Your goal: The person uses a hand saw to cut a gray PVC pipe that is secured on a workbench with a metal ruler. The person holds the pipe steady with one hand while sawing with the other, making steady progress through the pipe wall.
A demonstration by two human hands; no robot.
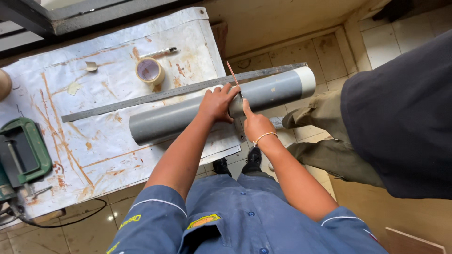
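Pipe (pixel 188 114): grey plastic, lying lengthwise on the counter (pixel 108 150), its white-taped end overhanging the counter's right edge. All places below are given from this pipe.

Left hand (pixel 217 102): palm down on top of the pipe near its middle, fingers spread over the curve, pressing it to the counter. It grips nothing else.

Right hand (pixel 256 124): just beside the left hand, toward the taped end, closed around a thin reddish blade (pixel 233 75). The blade rises from the fingers and leans across the pipe's top. Whether its edge touches the plastic I cannot tell.

Steel rule (pixel 179 91): long, lying along the far side of the pipe, touching or nearly touching it.

Tape roll (pixel 149 70): beyond the rule, well apart from the pipe. A pen (pixel 158 51) lies farther back.

Green machine (pixel 22 153): at the counter's left edge, well apart from the pipe's open end.

Second person: trousers (pixel 325 136) and a dark top, standing on the floor off the taped end.

Handling note, as a judgement: the pipe is round and free to roll, so the holding hand should bear down firmly close to the blade. The blade should stay square to the pipe's length, with light strokes. Fingers should stay clear of the blade's path.
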